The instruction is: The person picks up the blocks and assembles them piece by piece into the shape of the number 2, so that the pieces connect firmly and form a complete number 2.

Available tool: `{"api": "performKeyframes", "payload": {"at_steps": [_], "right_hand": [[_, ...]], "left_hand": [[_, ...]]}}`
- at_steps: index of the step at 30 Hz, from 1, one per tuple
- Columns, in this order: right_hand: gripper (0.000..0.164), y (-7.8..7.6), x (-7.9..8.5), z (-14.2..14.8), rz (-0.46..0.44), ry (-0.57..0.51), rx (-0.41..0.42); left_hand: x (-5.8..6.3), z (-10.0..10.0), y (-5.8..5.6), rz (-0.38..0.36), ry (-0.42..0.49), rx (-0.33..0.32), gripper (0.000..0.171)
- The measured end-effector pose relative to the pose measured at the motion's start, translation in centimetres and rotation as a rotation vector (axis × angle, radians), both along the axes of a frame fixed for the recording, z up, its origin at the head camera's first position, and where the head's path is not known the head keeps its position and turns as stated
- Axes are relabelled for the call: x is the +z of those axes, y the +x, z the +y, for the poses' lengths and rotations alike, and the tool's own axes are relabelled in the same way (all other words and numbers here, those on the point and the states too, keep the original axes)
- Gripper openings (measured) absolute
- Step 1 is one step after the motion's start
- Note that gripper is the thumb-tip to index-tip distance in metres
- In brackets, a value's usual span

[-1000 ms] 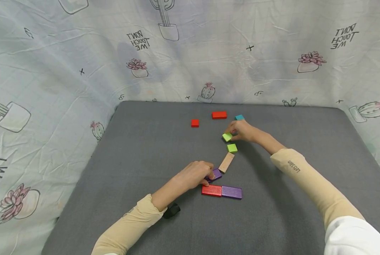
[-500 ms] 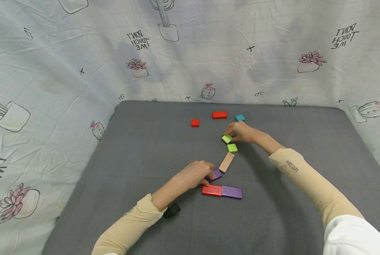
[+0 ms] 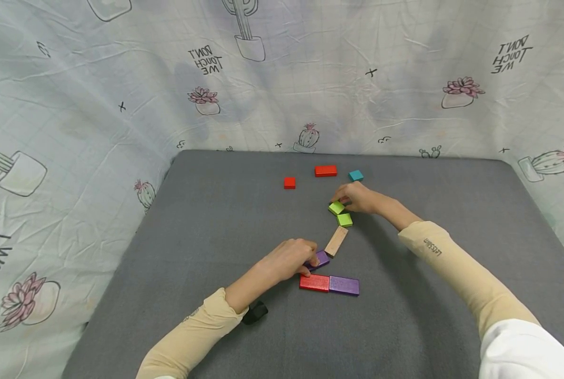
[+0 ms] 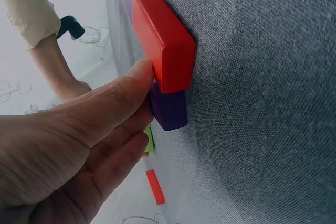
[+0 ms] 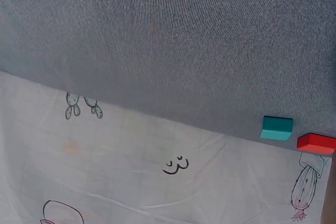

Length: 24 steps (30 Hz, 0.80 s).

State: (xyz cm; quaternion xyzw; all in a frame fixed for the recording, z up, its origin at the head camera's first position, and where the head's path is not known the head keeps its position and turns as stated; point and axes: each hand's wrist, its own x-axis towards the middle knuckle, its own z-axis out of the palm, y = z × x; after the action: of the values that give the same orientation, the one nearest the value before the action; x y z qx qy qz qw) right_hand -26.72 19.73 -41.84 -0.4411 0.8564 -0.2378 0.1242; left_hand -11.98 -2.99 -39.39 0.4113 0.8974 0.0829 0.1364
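My left hand (image 3: 286,259) is at a purple block (image 3: 321,259), its fingers and thumb at the block's sides. In the left wrist view the left thumb (image 4: 126,85) lies against the near corner of a red block (image 4: 157,35), with the purple block (image 4: 169,109) just behind. My right hand (image 3: 360,197) pinches a lime green block (image 3: 336,208) low on the table, at the corner of a second green block (image 3: 344,220). A plain wooden block (image 3: 336,241) lies between that green block and the purple one. The right wrist view does not show what the hand holds.
Closest to me, a red block (image 3: 314,283) and another purple block (image 3: 344,286) lie end to end. Farther back are a small red block (image 3: 289,183), a longer red block (image 3: 325,171) and a teal block (image 3: 355,176). A patterned cloth (image 3: 282,73) hangs behind the grey table.
My right hand has moved the held green block slightly toward me and left, closer to the second green block. The teal block is more fully visible. My left hand stays in place.
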Motion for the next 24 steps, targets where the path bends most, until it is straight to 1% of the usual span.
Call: {"api": "performKeyframes", "payload": {"at_steps": [7,17,18,20,22,24], "right_hand": [[0.036,-0.1,-0.3,0.2,0.007,-0.021,0.003],[0.036,-0.3,-0.3,0.4,-0.007,-0.03,-0.028],[0.035,-0.4,-0.2,0.5,0.001,-0.031,-0.041],[0.032,-0.7,0.0,0.9,0.028,-0.033,-0.099],[0.027,-1.1,0.3,1.3,0.086,-0.041,-0.188],[0.026,-1.6,0.5,1.7,0.129,-0.042,-0.306]], "left_hand": [[0.0,0.0,0.0,-0.008,-0.011,0.008,0.023],[0.0,-0.1,-0.1,-0.007,-0.004,0.014,0.022],[0.0,-0.1,-0.1,-0.011,-0.002,0.015,0.022],[-0.1,-0.1,-0.1,-0.017,0.0,0.015,0.022],[-0.1,-0.1,-0.1,-0.018,0.002,0.014,0.023],[-0.2,-0.1,-0.1,-0.013,0.007,0.009,0.023]]}}
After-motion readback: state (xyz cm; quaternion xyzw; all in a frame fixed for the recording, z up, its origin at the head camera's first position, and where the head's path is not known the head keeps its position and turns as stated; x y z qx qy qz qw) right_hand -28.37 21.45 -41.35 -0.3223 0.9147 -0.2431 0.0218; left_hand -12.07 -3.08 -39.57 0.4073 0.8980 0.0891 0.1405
